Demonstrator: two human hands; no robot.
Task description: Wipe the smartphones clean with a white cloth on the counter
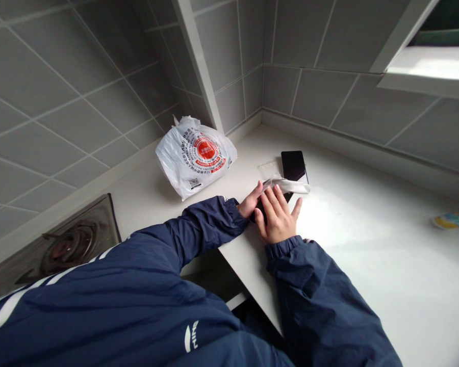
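Observation:
My left hand (250,203) grips the left side of a dark, flat, phone-like device (259,210) near the counter's front corner. Across that device lies my right hand (278,220), its fingers stretched out and spread, covering most of it. A thin, whitish translucent sheet (296,186) sticks out beyond the fingertips; whether it is film or cloth I cannot tell. Just past it a black phone (294,164) lies flat, screen up. Beside that phone is a clear, thin piece (270,168) that looks like a transparent phone case.
A white plastic bag (187,158) with red and black print stands at the back left. On the left is a gas stove (67,250). A colourful object (453,219) sits at the far right of the white counter (367,244). Grey tiled walls meet behind it.

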